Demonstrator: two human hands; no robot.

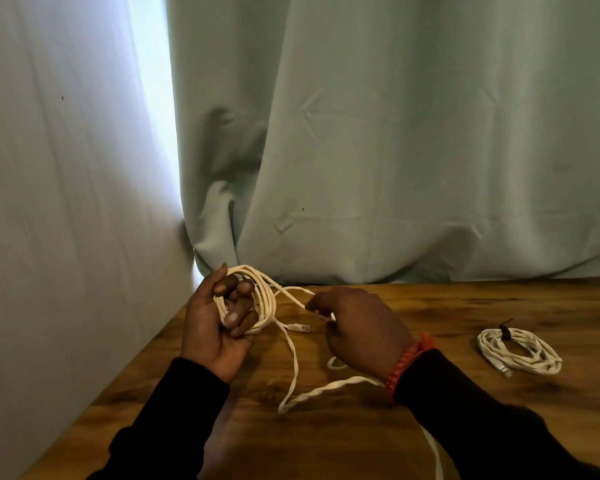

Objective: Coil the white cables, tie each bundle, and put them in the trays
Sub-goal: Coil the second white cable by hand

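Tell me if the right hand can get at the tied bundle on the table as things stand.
Probably yes: the tied bundle lies on bare table beside the right hand, nothing between, though its fingers pinch the loose cable.

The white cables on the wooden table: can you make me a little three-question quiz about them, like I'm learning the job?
1. True or false: the flat white cable coil is held in the left hand.
2. What is the right hand pinching: A) a black tie, B) a strand of the white cable, C) the pale green curtain?
3. Fill in: the finished white cable bundle lying on the brown wooden table is fastened with a ____ tie.

Key: 1 true; 2 B; 3 black.
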